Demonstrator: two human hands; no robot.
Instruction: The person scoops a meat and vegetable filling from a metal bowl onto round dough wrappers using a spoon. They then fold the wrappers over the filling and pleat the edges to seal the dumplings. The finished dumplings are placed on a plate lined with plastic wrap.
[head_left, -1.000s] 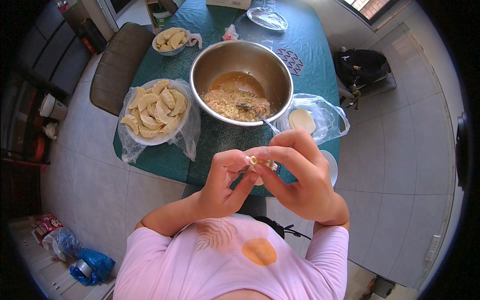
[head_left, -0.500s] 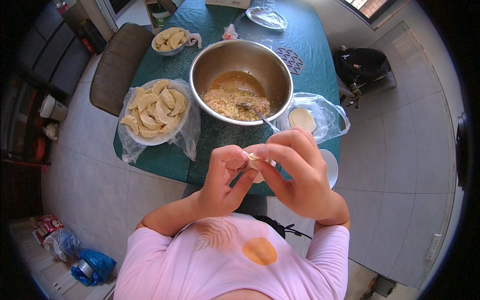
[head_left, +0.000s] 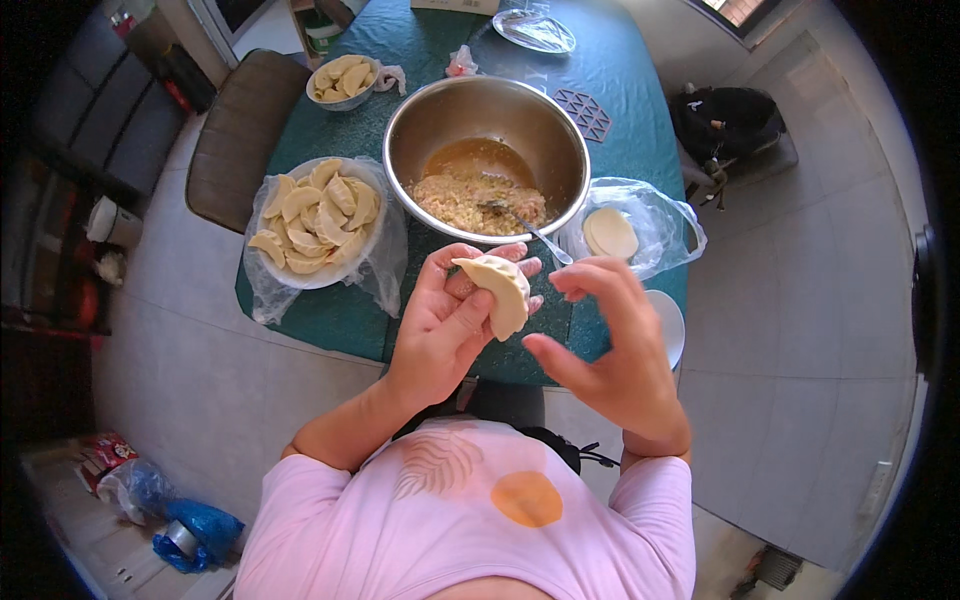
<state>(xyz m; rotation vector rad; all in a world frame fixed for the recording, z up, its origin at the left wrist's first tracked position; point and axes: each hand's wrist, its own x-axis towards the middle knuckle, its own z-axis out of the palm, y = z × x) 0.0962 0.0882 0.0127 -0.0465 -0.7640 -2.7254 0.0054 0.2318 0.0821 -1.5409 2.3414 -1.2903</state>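
A pleated, half-moon dumpling (head_left: pixel 504 296) rests across the fingers of my left hand (head_left: pixel 440 325), with the thumb pressed on it. Just to its right, apart from the dumpling, my right hand (head_left: pixel 622 355) has thumb and fingers spread with nothing between them. Beyond both hands stands a large steel bowl (head_left: pixel 400 150) of minced filling (head_left: pixel 465 203). A metal spoon (head_left: pixel 540 238) leans out over its near rim. Round dough wrappers (head_left: pixel 611 234) lie stacked on a clear plastic bag (head_left: pixel 655 235) right of the bowl.
Left of the steel bowl, a plate of several dumplings (head_left: pixel 318 218) sits on plastic. A smaller bowl of dumplings (head_left: pixel 342 78) is farther back. A white dish (head_left: pixel 668 322) is at the table's right edge. Behind lie a lattice trivet (head_left: pixel 582 115) and a wrapped plate (head_left: pixel 534 32).
Both hands were pinching the dumpling's edge together. Now my right hand has let go and moved right, opening, while my left hand holds the dumpling, turned to show its whole side.
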